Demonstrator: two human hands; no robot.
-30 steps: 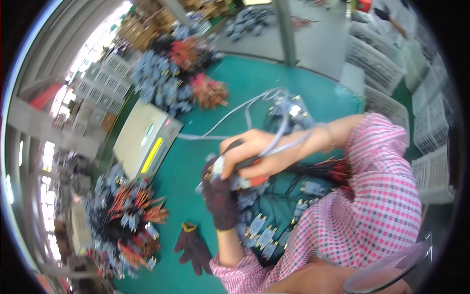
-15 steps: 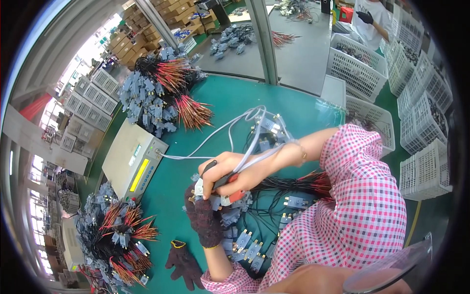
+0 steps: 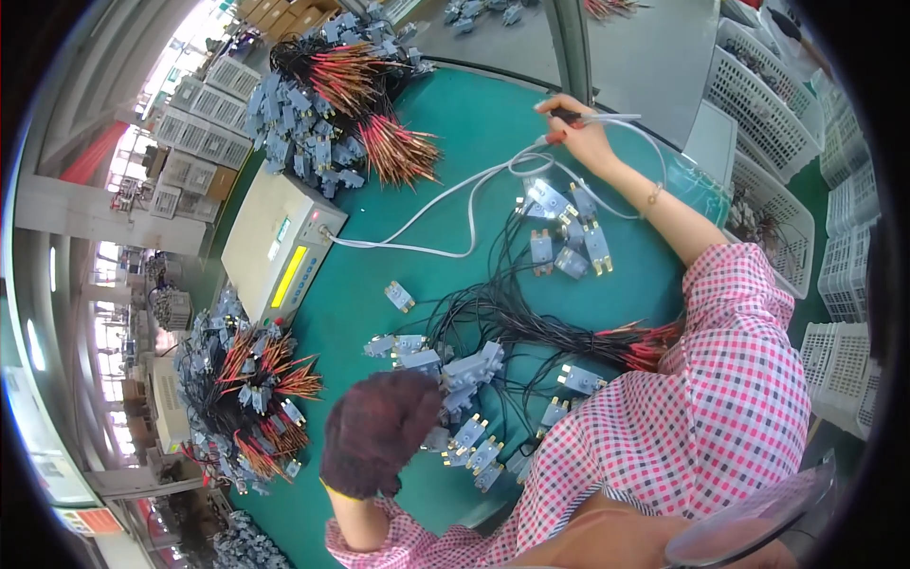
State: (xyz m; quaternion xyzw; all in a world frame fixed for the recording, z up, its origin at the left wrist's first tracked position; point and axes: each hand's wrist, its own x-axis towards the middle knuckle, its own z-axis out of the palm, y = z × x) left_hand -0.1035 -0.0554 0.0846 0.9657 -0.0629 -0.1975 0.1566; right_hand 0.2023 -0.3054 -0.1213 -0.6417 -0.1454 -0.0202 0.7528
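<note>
R hand [image 3: 587, 142] stretched fwd, gripping blk/red probes [image 3: 566, 116]; gloved L hand [image 3: 379, 431] curled, can't tell hold.

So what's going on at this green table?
Someone's bare right hand holds black and red probes, with pale cable running to a boxy instrument with a yellow display. The gloved left hand is curled beside grey wired parts on the table; whether it holds one can't be seen. Heaps of similar parts flank the instrument.

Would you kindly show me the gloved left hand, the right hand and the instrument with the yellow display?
Gloved left hand [image 3: 377, 429]: head view, on its dark knit middle.
Right hand [image 3: 585, 141]: head view, on its bare back.
Instrument [image 3: 258, 237]: head view, on its beige casing.
</note>
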